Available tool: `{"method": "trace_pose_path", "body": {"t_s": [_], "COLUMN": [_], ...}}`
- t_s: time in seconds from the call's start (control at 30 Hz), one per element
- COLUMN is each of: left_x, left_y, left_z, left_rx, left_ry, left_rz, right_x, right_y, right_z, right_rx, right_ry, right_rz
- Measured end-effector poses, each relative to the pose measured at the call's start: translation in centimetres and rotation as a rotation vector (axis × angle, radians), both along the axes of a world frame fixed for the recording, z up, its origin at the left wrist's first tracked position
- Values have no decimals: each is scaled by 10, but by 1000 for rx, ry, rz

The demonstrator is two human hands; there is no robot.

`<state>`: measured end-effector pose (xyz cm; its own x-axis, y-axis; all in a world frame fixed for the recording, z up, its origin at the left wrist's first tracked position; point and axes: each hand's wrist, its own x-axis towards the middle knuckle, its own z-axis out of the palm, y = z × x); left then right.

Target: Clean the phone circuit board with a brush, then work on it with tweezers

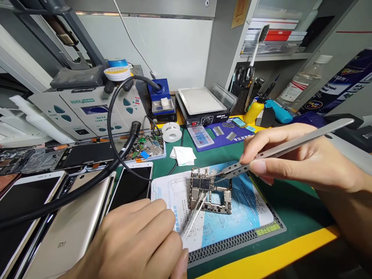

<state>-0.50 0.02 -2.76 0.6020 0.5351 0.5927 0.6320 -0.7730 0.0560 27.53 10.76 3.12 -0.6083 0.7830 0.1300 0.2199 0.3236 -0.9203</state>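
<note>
A phone logic board (200,184), with dark chips and square cut-outs, lies on a white and blue printed mat (244,213). My right hand (302,159) is closed round broad silver tweezers (293,143); their tips touch or hover just over the board's upper middle. At lower left, my left hand (139,244) is closed, its back toward me. From beyond its fingers run the two thin prongs of metal tweezers (195,219), reaching the board's middle. The fingers of this hand hide the other end of those tweezers.
At left are several phones (72,221) and a soldering station (95,112) with a black cable (110,128) arching over the bench. Behind the mat sit a solder spool (171,132), folded tissue (183,155), a parts tray (148,147) and a heating plate (200,102). Bottles (302,79) stand at right.
</note>
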Motion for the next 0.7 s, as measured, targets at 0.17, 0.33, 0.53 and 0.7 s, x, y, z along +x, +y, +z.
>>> {"method": "trace_pose_path", "body": {"t_s": [0.17, 0.33, 0.53, 0.7], "left_x": [1, 1, 0, 0], "left_y": [1, 2, 1, 2], "left_z": [3, 3, 0, -1], "left_rx": [19, 10, -9, 17], "left_ry": [-7, -25, -20, -14], "left_rz": [8, 10, 6, -3], "right_x": [1, 0, -2, -3], "right_y": [1, 5, 8, 10], "right_z": [0, -2, -3, -4], "right_rx": [-35, -95, -256, -348], "right_ry": [43, 105, 218, 252], "right_rz": [-13, -74, -105, -51]}}
